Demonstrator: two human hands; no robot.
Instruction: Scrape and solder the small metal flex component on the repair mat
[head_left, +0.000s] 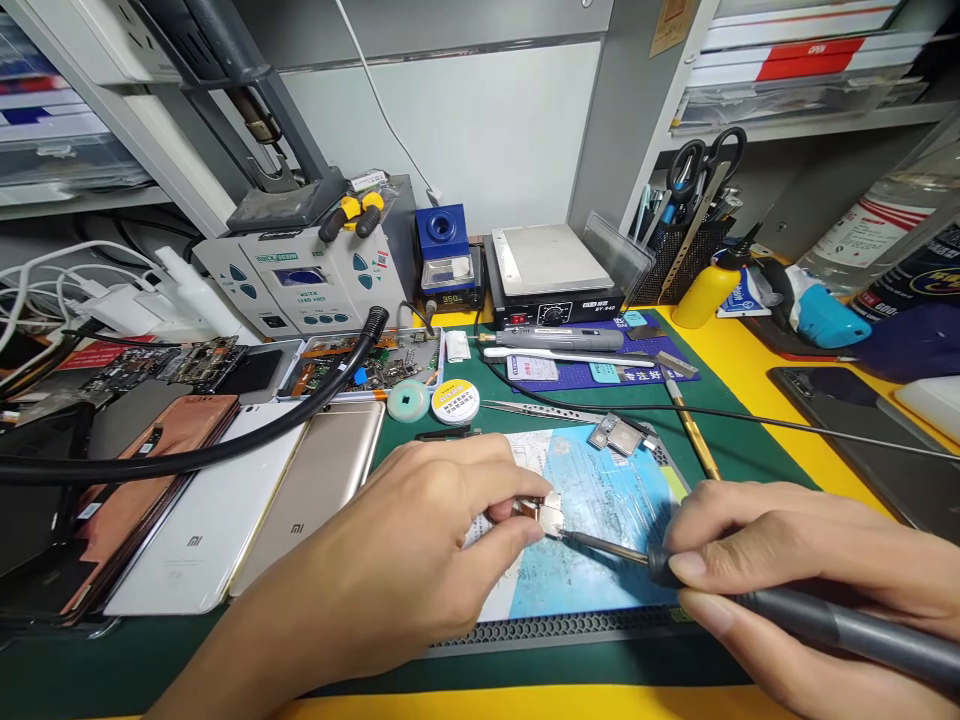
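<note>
Between its thumb and fingers, my left hand [442,530] pinches a small metal-coloured phone part [552,512] with a coppery strip beside the fingertips. My right hand [795,570] is closed round the dark handle of a soldering iron [607,547]. The iron's thin tip meets the lower edge of the part, or lies very close to it. Both hands are over a worn blue card [600,500] that rests on a grey perforated mat [540,630]. Near the card's upper right lies another small metal phone part [619,434].
Phone backs [202,510] lie at left, below a thick black hose [187,465]. A hot-air station [300,285], soldering station [446,260] and hot plate [551,265] stand behind. Tweezers [536,410], a brass-handled knife [694,430] and a black cable [735,408] lie beyond the card.
</note>
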